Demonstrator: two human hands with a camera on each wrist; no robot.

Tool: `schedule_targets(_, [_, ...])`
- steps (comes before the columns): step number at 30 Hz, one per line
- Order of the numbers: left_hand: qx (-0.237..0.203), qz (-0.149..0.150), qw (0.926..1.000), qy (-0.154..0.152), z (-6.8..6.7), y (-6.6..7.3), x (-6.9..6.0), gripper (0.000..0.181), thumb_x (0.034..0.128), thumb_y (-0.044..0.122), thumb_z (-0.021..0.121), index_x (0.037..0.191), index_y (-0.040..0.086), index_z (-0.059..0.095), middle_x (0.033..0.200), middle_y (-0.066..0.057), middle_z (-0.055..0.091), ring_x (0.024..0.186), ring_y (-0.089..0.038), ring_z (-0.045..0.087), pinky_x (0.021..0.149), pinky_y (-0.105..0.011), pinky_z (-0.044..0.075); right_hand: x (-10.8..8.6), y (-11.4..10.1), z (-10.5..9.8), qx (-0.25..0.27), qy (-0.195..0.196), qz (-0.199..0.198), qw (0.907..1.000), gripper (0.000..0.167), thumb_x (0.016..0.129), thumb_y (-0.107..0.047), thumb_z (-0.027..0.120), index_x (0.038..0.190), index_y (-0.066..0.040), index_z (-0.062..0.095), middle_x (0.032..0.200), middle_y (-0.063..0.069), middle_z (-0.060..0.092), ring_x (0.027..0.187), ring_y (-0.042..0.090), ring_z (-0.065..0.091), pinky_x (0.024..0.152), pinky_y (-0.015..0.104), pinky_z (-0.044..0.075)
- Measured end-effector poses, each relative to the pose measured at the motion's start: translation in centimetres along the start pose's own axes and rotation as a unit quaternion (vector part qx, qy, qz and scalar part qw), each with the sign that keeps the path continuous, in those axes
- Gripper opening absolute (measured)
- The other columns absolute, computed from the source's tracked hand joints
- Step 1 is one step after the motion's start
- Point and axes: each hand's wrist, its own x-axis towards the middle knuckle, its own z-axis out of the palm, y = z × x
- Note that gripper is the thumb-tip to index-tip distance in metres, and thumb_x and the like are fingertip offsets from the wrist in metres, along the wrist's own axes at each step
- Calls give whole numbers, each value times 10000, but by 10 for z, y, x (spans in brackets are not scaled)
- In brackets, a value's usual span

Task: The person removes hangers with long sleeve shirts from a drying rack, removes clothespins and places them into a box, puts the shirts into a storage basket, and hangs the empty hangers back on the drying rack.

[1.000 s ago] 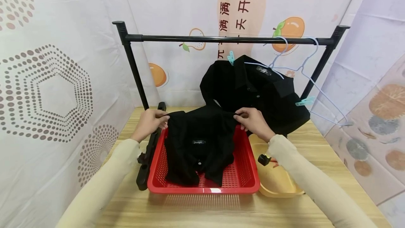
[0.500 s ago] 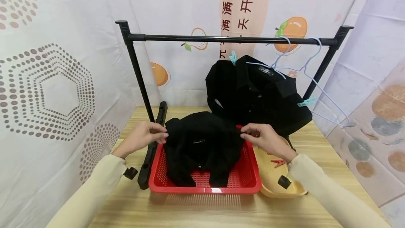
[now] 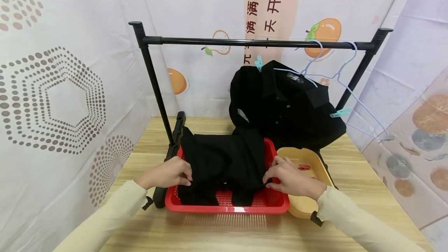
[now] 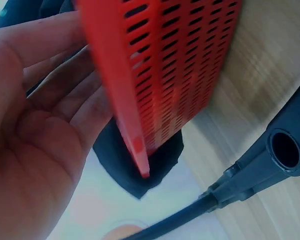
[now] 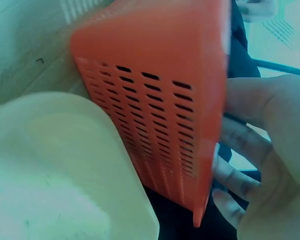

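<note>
A black shirt (image 3: 224, 158) lies spread in the red perforated basket (image 3: 224, 209), its back part draping toward the basket's far side. At the basket's left side, my left hand (image 3: 168, 172) pinches the shirt's left edge between thumb and fingers. My right hand (image 3: 294, 178) pinches its right edge by the basket's right rim. In the left wrist view the left hand's fingers go behind the red rim, so their tips are hidden. The right wrist view shows the right hand's fingers (image 5: 235, 175) bent at the rim, beside dark cloth.
A black rack (image 3: 245, 42) spans the table, with two blue hangers (image 3: 344, 63) at its right. Another black shirt (image 3: 280, 104) hangs there with turquoise clothespins (image 3: 341, 112). A yellow tray (image 3: 302, 207) holding red clothespins (image 3: 303, 167) stands right of the basket.
Both hands have come nearer and lower, from the basket's far end to its middle, drawing the shirt's edges along. The shirt's label and collar area are now folded over and out of sight.
</note>
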Motion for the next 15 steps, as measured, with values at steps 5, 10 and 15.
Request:
schedule_targets(5, [156, -137, 9985, -498, 10, 5, 7, 106, 847, 12, 830, 818, 111, 802, 817, 91, 685, 739, 9, 598, 688, -186, 531, 2, -5, 9, -356, -256, -62, 9990, 139, 828, -174, 875, 922, -251, 807, 911, -168, 722, 935, 140, 457, 805, 435, 283])
schedule_targets(10, [337, -228, 9960, -801, 18, 6, 11, 90, 862, 14, 815, 847, 103, 811, 838, 71, 700, 774, -10, 613, 718, -198, 544, 3, -9, 13, -551, -361, 0, 9978, 136, 818, -169, 879, 910, -246, 813, 902, -159, 734, 931, 151, 468, 880, 513, 298])
schedule_targets(15, [428, -279, 9942, -945, 18, 8, 12, 84, 876, 18, 802, 871, 101, 816, 845, 78, 696, 786, -2, 609, 735, -200, 543, 4, -10, 13, -563, -400, 87, 9976, 124, 827, -175, 869, 914, -247, 818, 897, -157, 735, 938, 159, 473, 914, 547, 290])
